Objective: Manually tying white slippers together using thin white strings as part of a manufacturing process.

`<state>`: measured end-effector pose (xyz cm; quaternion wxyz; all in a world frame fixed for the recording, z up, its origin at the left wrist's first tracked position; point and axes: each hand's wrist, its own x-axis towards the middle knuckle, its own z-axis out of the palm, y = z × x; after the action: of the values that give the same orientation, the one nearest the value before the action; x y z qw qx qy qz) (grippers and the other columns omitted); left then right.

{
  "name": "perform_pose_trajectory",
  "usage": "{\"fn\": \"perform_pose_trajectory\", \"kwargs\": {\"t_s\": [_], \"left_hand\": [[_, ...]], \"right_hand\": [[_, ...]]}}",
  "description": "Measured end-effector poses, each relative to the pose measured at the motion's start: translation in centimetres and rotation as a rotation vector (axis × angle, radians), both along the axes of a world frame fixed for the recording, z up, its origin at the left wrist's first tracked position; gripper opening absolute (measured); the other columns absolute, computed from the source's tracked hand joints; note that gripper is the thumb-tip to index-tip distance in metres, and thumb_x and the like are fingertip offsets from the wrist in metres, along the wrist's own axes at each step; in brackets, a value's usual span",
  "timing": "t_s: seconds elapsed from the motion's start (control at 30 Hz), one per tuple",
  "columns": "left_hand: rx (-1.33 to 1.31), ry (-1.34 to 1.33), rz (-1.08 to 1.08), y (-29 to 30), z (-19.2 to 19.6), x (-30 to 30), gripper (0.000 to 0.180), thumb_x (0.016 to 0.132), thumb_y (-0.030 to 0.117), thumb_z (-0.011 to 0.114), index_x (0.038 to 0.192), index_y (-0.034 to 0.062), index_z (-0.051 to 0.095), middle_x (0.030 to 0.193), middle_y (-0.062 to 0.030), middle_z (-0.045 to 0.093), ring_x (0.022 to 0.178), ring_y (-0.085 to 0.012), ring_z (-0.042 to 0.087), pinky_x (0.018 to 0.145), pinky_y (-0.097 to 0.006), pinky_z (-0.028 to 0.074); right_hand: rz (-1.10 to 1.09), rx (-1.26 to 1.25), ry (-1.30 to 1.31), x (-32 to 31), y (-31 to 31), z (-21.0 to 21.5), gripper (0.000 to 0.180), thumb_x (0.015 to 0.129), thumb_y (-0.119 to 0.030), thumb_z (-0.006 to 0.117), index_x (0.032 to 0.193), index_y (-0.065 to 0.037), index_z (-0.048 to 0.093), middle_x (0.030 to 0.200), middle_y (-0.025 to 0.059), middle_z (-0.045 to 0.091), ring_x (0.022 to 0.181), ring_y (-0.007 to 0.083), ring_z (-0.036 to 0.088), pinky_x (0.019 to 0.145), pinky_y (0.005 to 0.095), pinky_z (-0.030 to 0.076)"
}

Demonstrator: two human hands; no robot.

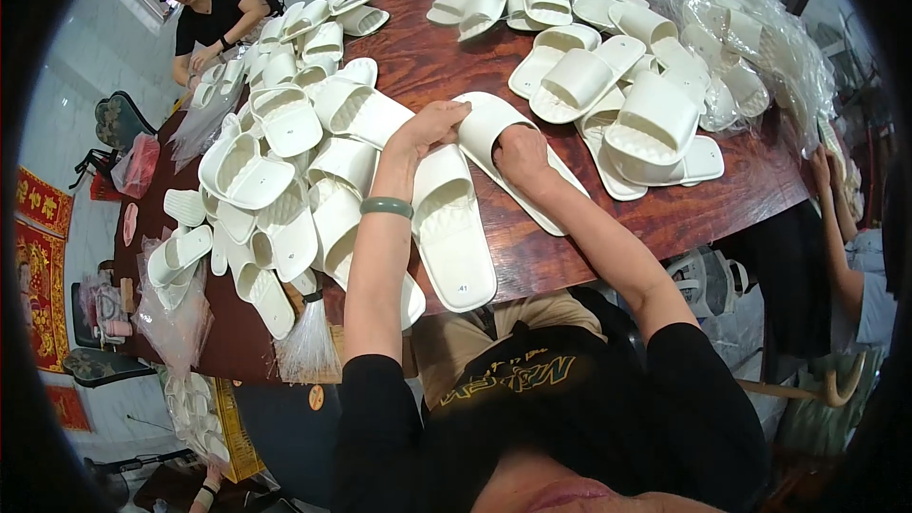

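Observation:
A white slide slipper [489, 116] lies toe-away over the wooden table [518, 261] in front of me. My left hand [432, 131], with a green bangle above the wrist, grips the left side of its strap near the toe. My right hand [522, 160] is curled into the foot opening, its fingertips hidden under the strap. A second white slipper [454, 233] lies just left of it, heel toward me, partly below my left wrist. Left of my forearm is a heap of white slippers [261, 171]; another slipper pile [651, 123] sits to the right.
Clear plastic bags [736, 0] cover slippers at the far right. Bundled white plastic ties [309, 347] hang at the near left edge. One person [214, 14] works at the far left; others' hands show at the far side and right. A wooden cane [836, 389] is at lower right.

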<state>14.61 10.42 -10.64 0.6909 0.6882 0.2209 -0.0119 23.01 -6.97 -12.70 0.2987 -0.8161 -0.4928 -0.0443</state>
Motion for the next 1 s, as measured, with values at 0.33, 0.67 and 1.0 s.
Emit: {"fn": "perform_pose_trajectory", "kwargs": {"t_s": [0.33,0.67,1.0], "left_hand": [[-0.002,-0.019,0.126,-0.4,-0.1,-0.5,0.027,0.086,0.028,0.061,0.085,0.0013,0.065,0.074,-0.0009,0.062,0.056,-0.0055,0.052,0.047,-0.021,0.039],[-0.025,0.016,0.259,-1.4,1.4,-1.0,0.023,0.079,0.026,0.068,0.069,0.0057,0.063,0.053,0.0051,0.046,0.044,-0.0031,0.03,0.04,-0.022,0.022],[0.045,-0.241,0.525,-2.9,2.4,-2.4,0.016,0.073,0.011,0.073,0.068,0.0004,0.062,0.059,0.0002,0.055,0.047,-0.0054,0.042,0.042,-0.021,0.031]], "right_hand": [[0.002,-0.061,0.142,-0.3,0.0,1.3,0.015,0.067,-0.01,0.056,0.067,0.003,0.062,0.07,0.0238,0.061,0.068,0.0384,0.061,0.066,0.0457,0.048],[0.111,0.012,0.299,0.0,-1.0,1.6,0.021,0.07,-0.016,0.056,0.073,0.004,0.062,0.073,0.0248,0.06,0.071,0.0389,0.06,0.067,0.0457,0.047],[0.253,0.172,0.049,-0.4,-3.7,7.5,0.021,0.079,-0.021,0.062,0.084,0.0,0.064,0.082,0.0166,0.062,0.08,0.0325,0.061,0.068,0.04,0.048]]}}
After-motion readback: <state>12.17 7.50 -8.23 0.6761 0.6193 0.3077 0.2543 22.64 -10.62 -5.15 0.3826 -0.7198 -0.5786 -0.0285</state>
